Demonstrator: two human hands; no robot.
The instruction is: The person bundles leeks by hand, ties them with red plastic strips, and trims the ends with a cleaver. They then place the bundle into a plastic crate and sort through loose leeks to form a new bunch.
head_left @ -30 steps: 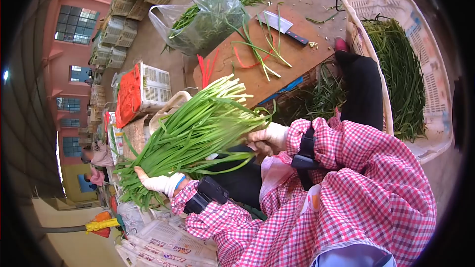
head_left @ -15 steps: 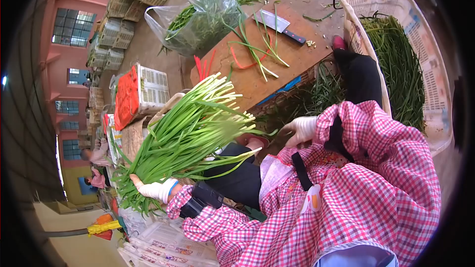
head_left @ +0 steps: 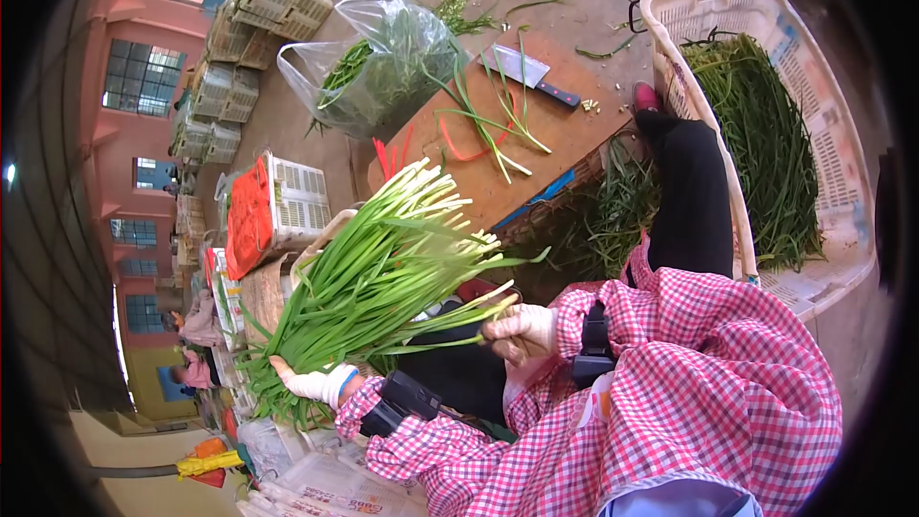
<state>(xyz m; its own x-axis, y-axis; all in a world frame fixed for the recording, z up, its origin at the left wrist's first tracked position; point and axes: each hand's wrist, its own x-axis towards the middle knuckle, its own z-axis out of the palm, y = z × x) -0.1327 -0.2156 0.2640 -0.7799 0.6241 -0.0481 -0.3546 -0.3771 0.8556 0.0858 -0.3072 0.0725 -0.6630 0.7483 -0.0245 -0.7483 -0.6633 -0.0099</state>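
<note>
- At 2 o'clock of the view, a large pale plastic basket (head_left: 842,134), filled with long dark green leaves (head_left: 766,134) lying along its length.
- At 12 o'clock, a brown wooden board (head_left: 565,129) on the ground, carrying a cleaver (head_left: 526,72), a few loose green stalks (head_left: 488,115) and red bands (head_left: 394,151) at its 9 o'clock edge.
- At 11 o'clock from the board, just beside it, a clear plastic bag (head_left: 383,57) with green trimmings inside.
- In the centre, a thick bunch of green onions (head_left: 373,278), tilted, white ends toward 1 o'clock, leaf tips toward 7 o'clock.
- At 7 o'clock of the bunch, the left hand (head_left: 316,383), in a white glove, closed around the leafy lower end from below.
- At 4 o'clock of the bunch, the right hand (head_left: 522,333), also gloved, fingers pressed together, pinching a few single stalks that stick out from the bunch toward 3 o'clock.
- At 9 o'clock of the bunch, a white crate (head_left: 297,196) with a red bag (head_left: 249,201) against it.
- Between board and basket, a dark trouser leg (head_left: 689,191), with more loose greens (head_left: 603,220) on the floor at its 9 o'clock side.
- At 5 o'clock, pink checked sleeves (head_left: 708,373), each wrist wearing a black strap.
</note>
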